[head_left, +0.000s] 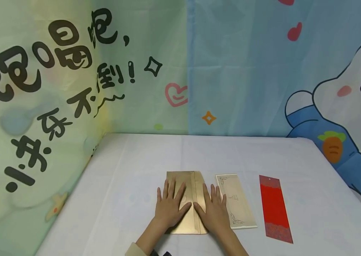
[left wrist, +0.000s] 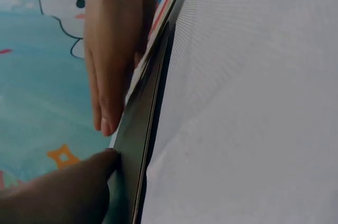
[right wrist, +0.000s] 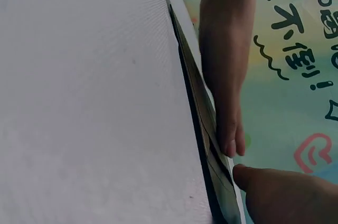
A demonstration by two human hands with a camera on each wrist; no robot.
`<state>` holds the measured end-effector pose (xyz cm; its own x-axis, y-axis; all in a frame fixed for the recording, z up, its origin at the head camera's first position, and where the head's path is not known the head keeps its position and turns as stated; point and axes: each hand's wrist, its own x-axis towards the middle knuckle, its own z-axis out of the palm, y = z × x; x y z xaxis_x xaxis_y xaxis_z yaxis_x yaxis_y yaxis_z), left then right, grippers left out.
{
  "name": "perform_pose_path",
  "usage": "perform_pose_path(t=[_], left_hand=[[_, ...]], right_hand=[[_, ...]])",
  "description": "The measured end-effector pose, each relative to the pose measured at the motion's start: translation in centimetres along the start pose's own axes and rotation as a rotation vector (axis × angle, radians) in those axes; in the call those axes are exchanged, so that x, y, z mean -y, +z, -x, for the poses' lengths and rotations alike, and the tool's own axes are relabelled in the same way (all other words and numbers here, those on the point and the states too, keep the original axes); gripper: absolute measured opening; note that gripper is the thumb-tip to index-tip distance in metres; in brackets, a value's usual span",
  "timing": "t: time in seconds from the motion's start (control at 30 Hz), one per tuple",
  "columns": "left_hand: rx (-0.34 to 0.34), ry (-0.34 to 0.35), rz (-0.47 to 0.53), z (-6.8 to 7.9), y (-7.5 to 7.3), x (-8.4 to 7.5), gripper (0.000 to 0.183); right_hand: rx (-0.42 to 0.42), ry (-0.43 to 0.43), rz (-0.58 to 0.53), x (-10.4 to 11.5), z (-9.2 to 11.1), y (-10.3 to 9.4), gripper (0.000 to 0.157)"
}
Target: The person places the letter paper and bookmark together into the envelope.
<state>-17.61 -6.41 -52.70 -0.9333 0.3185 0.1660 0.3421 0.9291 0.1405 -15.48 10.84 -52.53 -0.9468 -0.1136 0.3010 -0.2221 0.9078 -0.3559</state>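
Note:
A flat gold folder point(head_left: 188, 224) with lengthwise creases near its right side lies on the white table. My left hand point(head_left: 168, 209) rests palm down on its left part, fingers spread and pointing away from me. On its right side lies my right hand point(head_left: 215, 213), fingers also extended. Both thumbs point inward and nearly meet over the creases. Edge-on, the gold folder point(left wrist: 136, 139) shows thin layers in the left wrist view. Just right of the right hand is a cream card-like panel point(head_left: 241, 201) with dark corner ornaments, its left edge partly behind the fingers.
A long red strip point(head_left: 275, 209) with patterned ends and a small hole at the top lies farther right on the white tablecloth point(head_left: 129, 192). Printed fabric walls point(head_left: 238, 71) rise behind the table and along its left side.

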Motion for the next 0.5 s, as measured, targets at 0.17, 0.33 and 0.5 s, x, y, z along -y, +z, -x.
perform_pose_path(t=[0.17, 0.33, 0.5], left_hand=[[0.079, -0.035, 0.01, 0.27, 0.65, -0.03, 0.067], [0.08, -0.037, -0.01, 0.23, 1.0, 0.04, 0.067], [0.068, -0.033, -0.008, 0.23, 1.03, 0.07, 0.067]], right_hand=[[0.055, 0.042, -0.003, -0.18, 0.28, 0.37, 0.061], [0.044, 0.047, -0.011, -0.21, 0.21, 0.47, 0.055], [0.042, 0.056, -0.029, -0.17, 0.14, 0.37, 0.053]])
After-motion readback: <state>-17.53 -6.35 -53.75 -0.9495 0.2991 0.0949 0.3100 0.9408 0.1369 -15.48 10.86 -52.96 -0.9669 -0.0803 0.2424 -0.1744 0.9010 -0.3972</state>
